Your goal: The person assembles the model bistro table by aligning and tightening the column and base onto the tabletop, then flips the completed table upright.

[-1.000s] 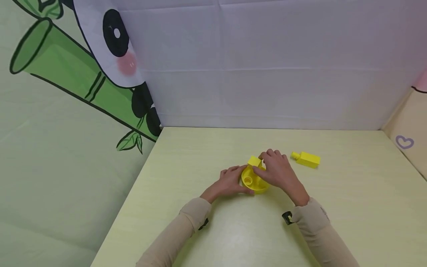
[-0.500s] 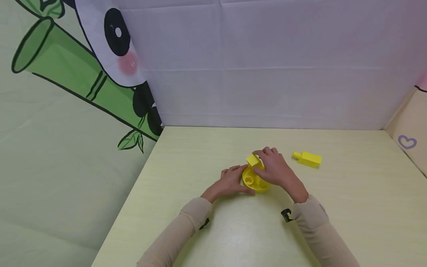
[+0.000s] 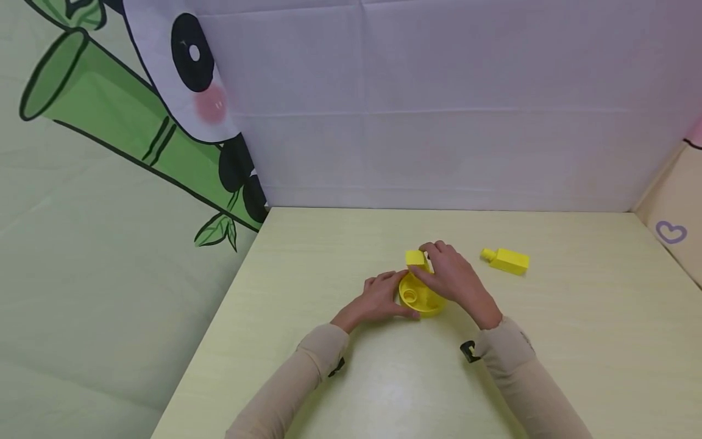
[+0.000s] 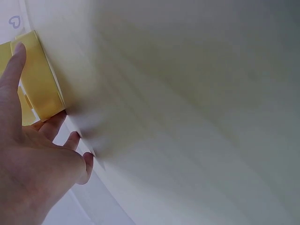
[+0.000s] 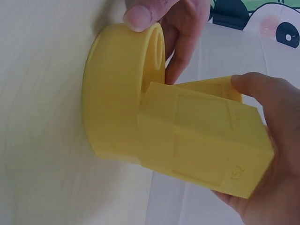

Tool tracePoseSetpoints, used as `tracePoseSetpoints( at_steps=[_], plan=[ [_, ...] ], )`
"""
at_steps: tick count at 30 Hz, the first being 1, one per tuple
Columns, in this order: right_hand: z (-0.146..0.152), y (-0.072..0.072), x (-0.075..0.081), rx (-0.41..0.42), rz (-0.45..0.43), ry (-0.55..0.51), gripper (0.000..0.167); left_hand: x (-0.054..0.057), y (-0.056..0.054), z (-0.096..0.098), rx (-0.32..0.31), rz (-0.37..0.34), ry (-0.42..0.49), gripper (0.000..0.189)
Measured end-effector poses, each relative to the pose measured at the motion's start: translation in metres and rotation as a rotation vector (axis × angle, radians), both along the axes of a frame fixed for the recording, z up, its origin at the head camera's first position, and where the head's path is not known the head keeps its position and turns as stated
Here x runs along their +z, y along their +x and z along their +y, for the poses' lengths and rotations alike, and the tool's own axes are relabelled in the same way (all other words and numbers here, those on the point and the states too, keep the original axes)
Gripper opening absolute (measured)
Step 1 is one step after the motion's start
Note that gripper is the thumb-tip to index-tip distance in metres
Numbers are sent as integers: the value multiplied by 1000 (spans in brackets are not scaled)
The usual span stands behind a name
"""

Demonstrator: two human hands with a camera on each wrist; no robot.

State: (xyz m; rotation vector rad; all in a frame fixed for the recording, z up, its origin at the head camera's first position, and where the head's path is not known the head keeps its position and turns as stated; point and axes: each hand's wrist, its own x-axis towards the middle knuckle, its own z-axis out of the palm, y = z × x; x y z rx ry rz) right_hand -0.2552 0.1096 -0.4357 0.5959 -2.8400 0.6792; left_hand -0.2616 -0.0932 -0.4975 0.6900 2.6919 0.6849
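A shallow round yellow holder (image 3: 426, 303) stands on the table, with a small round socket showing inside it. My left hand (image 3: 378, 298) grips its side, thumb near the front and fingers at the back; in the left wrist view the thumb lies against the holder's wall (image 4: 40, 79). My right hand (image 3: 454, 277) holds a yellow box-shaped piece (image 3: 415, 258) upright over the holder's far part. In the right wrist view this faceted piece (image 5: 206, 136) bears raised digits near its top, and its lower end overlaps the holder's rim (image 5: 152, 61).
A second yellow box-shaped piece (image 3: 507, 261) with a narrow round neck lies on its side to the right of my right hand. The pale table (image 3: 307, 256) ends at a light cloth backdrop (image 3: 439, 122). A printed cloth (image 3: 126, 122) hangs at the left.
The box-shaped piece has turned in my right hand, its top first shifting left, then facing more squarely. My right wrist has moved slightly left. The left hand and holder stay almost still.
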Motion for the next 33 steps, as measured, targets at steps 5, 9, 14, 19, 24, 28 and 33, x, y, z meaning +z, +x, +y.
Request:
tracePoseSetpoints(
  at_steps=[5, 9, 14, 19, 24, 28, 33],
  plan=[
    [-1, -4, -3, -56, 26, 1, 53, 0, 0, 0, -1, -2, 8, 107],
    [-2, -5, -3, -72, 52, 18, 53, 0, 0, 0, 5, -5, 15, 107],
    [-4, -5, -2, -141, 63, 45, 56, 0, -1, 0, 11, -7, 15, 106],
    [-5, -4, 0, -141, -6, 28, 66, -1, -1, 0, 6, -4, 12, 106],
    [-2, -6, 1, 1, 1, 29, 56, -1, -1, 0, 7, -9, 20, 105],
    [0, -6, 1, -23, 51, 68, 49, 0, -1, 0, 9, -12, 15, 105],
    [3, -7, 2, -94, 30, 49, 58, 0, -1, -1, 7, -9, 7, 105]
  ],
)
